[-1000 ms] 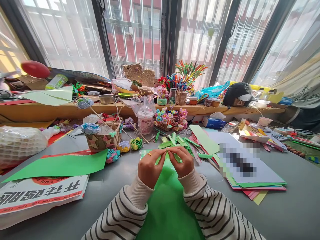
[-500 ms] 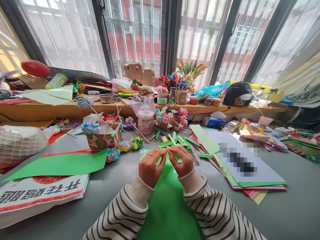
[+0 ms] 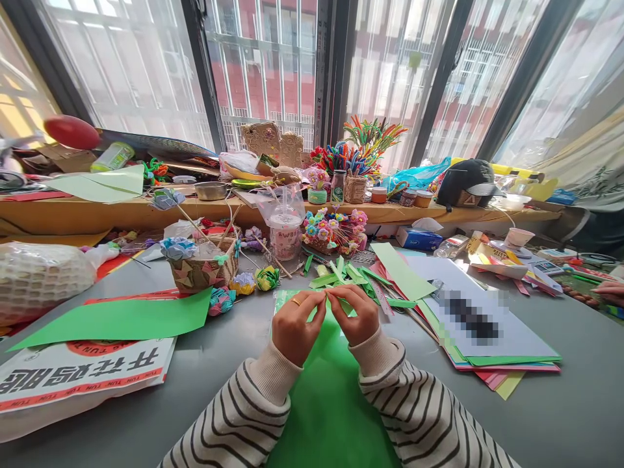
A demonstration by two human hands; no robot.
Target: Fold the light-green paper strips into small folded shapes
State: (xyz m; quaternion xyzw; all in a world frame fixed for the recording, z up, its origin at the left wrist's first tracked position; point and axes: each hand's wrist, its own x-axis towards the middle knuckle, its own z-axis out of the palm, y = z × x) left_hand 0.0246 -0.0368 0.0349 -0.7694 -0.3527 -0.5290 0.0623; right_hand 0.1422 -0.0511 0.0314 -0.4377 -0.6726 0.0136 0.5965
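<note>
My left hand [image 3: 298, 326] and my right hand [image 3: 355, 314] meet fingertip to fingertip over a shiny green sheet [image 3: 331, 403]. Both are closed in a pinch. Whatever sits between the fingertips is too small and too covered to name. Just beyond my hands lies a heap of cut green paper strips [image 3: 341, 273]. A ruler [image 3: 381, 296] pokes out beside the strips. To the left of my hands rest a yellow-green paper flower [image 3: 268, 278] and a blue-pink one [image 3: 222, 301].
A stack of coloured paper [image 3: 517, 344] lies on the right, with a green sheet [image 3: 121, 318] over a printed bag [image 3: 82, 383] on the left. Behind stand a decorated basket [image 3: 202, 273] and a lidded plastic cup [image 3: 286, 237]. Another person's hand [image 3: 611, 292] shows at the right edge.
My hands keep the same pinch over the green sheet, with barely any movement. The other person's hand has come further into view at the right edge.
</note>
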